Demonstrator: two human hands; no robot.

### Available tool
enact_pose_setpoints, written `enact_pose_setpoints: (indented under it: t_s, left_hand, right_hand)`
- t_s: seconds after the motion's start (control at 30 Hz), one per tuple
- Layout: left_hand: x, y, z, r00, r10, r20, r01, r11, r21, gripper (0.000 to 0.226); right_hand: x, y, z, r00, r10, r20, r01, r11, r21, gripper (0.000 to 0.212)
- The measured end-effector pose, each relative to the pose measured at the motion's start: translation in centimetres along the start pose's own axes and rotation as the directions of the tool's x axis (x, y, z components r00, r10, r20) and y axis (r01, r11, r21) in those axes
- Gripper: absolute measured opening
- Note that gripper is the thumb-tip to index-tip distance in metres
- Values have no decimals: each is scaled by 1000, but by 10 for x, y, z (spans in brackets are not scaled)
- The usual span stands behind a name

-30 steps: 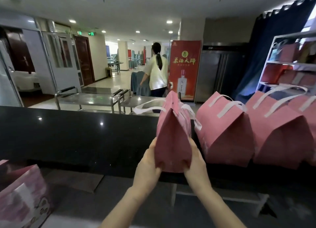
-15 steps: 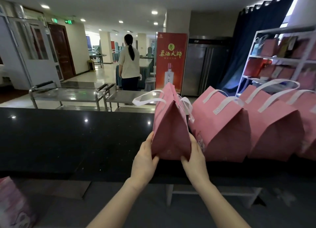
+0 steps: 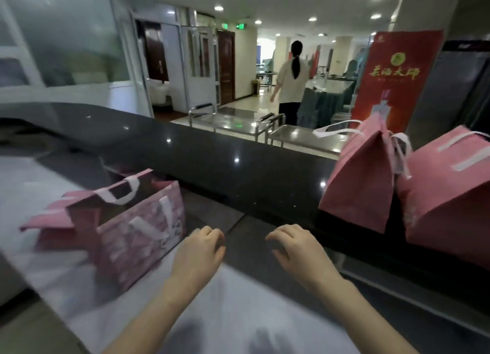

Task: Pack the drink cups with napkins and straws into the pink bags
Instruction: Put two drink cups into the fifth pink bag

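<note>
Both hands free: your left hand [image 3: 197,250] and right hand [image 3: 299,247] hover, fingers loosely curled, gripping nothing. Just left of the left hand an open pink bag [image 3: 138,221] stands mouth-up, probably waiting for filling. Beyond and right of the right hand, folded-shut pink bags [image 3: 363,178] sit on the black counter [image 3: 238,168], seemingly finished.

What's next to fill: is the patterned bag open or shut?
Open: the patterned bag gapes at the top, its dark inside showing.
</note>
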State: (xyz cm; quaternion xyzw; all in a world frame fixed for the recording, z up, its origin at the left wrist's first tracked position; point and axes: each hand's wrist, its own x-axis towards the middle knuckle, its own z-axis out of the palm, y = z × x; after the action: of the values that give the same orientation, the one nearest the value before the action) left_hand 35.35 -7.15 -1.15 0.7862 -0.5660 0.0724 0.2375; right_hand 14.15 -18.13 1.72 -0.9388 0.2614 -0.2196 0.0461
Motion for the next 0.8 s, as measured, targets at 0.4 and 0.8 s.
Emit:
enact_pose_setpoints:
  t_s: [0.4, 0.8]
  left_hand:
    - [-77, -148, -103, 932, -340, -129, 363, 894, 264, 22]
    - [0, -250, -92, 987, -159, -9, 158, 977, 143, 50]
  right_hand:
    - [119, -133, 79, 917, -357, 178, 366, 930, -22, 26]
    - [252, -199, 145, 930, -205, 305, 292, 917, -273, 72]
